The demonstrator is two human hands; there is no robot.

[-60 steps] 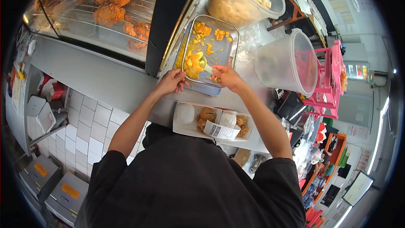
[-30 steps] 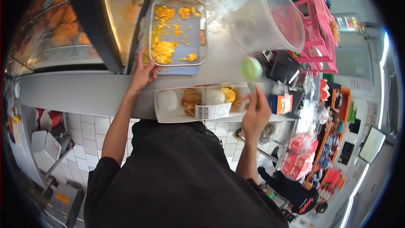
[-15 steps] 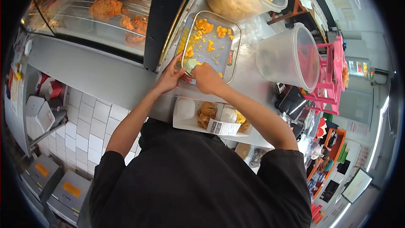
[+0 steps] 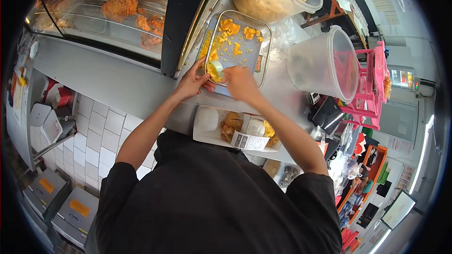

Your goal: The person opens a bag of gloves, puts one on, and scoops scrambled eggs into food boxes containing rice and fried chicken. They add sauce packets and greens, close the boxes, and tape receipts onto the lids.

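A wire-mesh tray (image 4: 267,54) lies on the counter, its bottom scattered with crumbly yellow-orange food (image 4: 230,27). My left hand (image 4: 192,84) is closed around the tray's near left corner, thumb and forefinger at the rim. Just inside that corner shows a small pale green scoop (image 4: 218,67) with yellow food in it. My right hand (image 4: 242,83), smeared by motion, is a fist right beside the scoop; its grip on the handle is mostly hidden. Below the tray sits an open paper box (image 4: 207,136) with fried chicken (image 4: 231,123) and white wrapped rounds.
A glass case (image 4: 108,49) with fried chicken on racks stands at the upper left. Beyond the tray is a clear tub (image 4: 256,4) of pale packets. Another clear bucket (image 4: 313,66) and a pink rack (image 4: 374,84) stand to the right.
My right hand has shifted a little right and up, away from the left hand. The pale green scoop has turned, and yellow food now shows inside it. My left hand stays at the tray's corner.
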